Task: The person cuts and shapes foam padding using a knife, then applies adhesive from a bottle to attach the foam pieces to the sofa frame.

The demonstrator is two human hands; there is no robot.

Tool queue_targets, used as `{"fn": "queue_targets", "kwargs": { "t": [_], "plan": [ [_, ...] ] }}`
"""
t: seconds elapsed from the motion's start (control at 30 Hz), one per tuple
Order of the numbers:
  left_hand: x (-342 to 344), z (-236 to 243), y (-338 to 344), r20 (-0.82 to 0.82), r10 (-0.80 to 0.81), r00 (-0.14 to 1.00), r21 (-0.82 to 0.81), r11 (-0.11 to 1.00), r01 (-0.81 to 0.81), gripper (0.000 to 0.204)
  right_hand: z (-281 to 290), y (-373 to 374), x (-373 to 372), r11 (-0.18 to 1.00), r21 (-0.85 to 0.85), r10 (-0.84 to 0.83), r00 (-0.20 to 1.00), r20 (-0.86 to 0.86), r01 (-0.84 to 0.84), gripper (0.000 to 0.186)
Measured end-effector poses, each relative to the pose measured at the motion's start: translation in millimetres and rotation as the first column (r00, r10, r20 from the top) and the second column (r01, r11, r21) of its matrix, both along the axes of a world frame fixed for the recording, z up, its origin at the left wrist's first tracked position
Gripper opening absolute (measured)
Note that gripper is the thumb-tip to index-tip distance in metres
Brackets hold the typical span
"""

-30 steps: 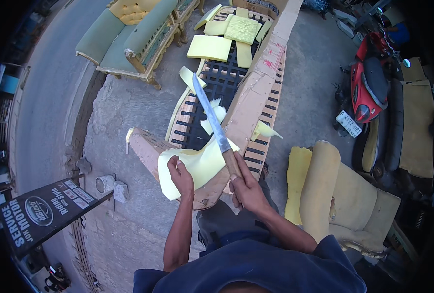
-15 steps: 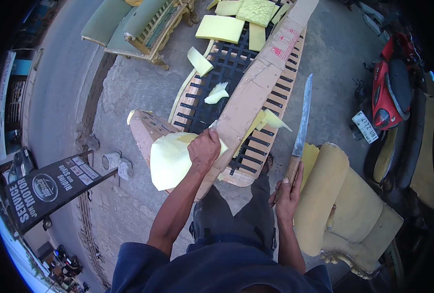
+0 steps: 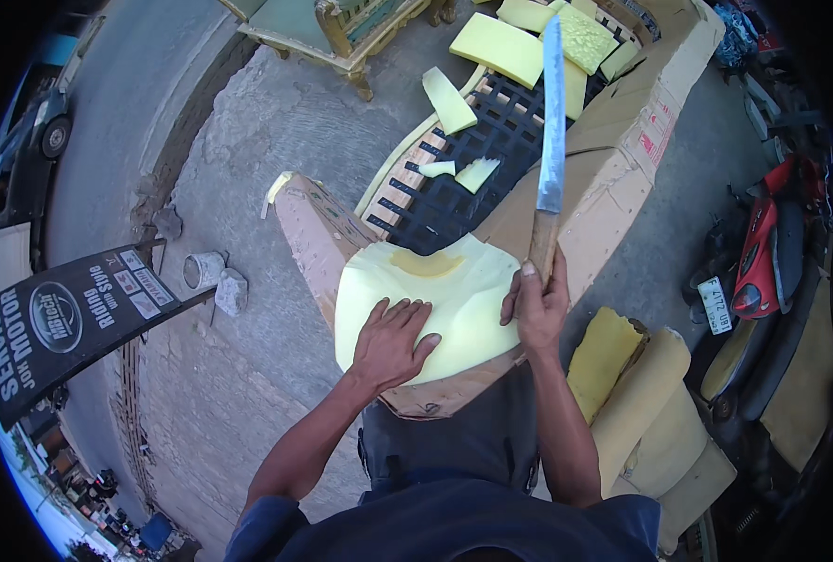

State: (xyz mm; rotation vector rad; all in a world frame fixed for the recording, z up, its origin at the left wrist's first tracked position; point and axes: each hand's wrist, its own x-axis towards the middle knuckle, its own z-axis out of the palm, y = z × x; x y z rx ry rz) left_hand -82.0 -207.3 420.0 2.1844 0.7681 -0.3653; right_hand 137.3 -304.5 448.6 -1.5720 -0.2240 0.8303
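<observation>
Conc. grnd (image 3: 285,131) (outdoors), yel. foam (image 3: 471,318)

The shirt (image 3: 454,525) at the near edge was plain dark navy, its short sleeves (image 3: 271,526) leaving both forearms (image 3: 312,436) bare. Just beyond it showed dark grey trousers (image 3: 459,436). The left hand (image 3: 388,347) and right hand (image 3: 540,304) were bare too.
</observation>
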Motion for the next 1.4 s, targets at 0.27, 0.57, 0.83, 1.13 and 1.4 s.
{"fn": "queue_targets", "kwargs": {
  "t": [0.27, 0.57, 0.83, 1.13, 1.4],
  "plan": [
    [-66, -98, 97, 0.242, -0.122, 0.962, 0.014, 0.992, 0.123, 0.052, -14, 1, -24, 0.945, -0.115, -0.245, 0.897, 0.367, 0.305, 0.046],
    [-66, -116, 118, 0.363, -0.124, 0.924, -0.059, 0.986, 0.155, 0.052, -3, 21, -39, 0.925, -0.111, -0.255, 0.808, 0.53, 0.365, 0.047],
    [-82, -144, 164, 0.16, -0.044, 0.986, 0.034, 0.999, 0.039, 0.054, 30, -6, -308, 0.955, -0.074, -0.283, 0.956, 0.077, 0.288, 0.07],
    [-91, -183, 164, 0.352, 0.088, 0.932, 0.11, 0.985, -0.135, 0.052, -14, -47, -427, 0.907, -0.314, -0.287, 0.958, 0.026, 0.281, 0.069],
    [-95, -184, 165, 0.331, 0.083, 0.94, 0.131, 0.983, -0.132, 0.052, -49, -58, -507, 0.885, -0.381, -0.131, 0.928, 0.349, 0.268, 0.066]
  ]
}}
